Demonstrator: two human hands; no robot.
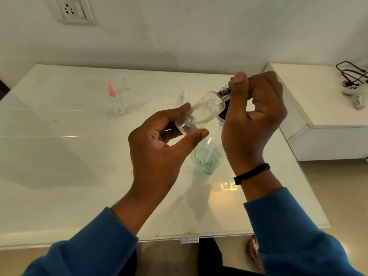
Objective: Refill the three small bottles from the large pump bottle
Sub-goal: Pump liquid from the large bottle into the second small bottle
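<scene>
My left hand (159,140) holds a small clear bottle (203,110) by its base, tilted with the neck up and to the right; liquid and bubbles show inside. My right hand (256,108) pinches the dark cap (224,92) at the bottle's neck. Below both hands stands the large clear pump bottle (207,158) with greenish liquid, its top hidden behind my right hand. A small bottle with a pink sprayer (116,100) stands at the back left. Another small clear bottle (182,98) with a pale sprayer stands behind my left hand, partly hidden.
The white glass-topped table (59,156) runs to a front edge near my body. A small pink object (130,166) peeks out left of my left wrist. A lower white cabinet (318,108) on the right carries black cables (352,74) and a white device (356,96). A wall socket (72,9) is up left.
</scene>
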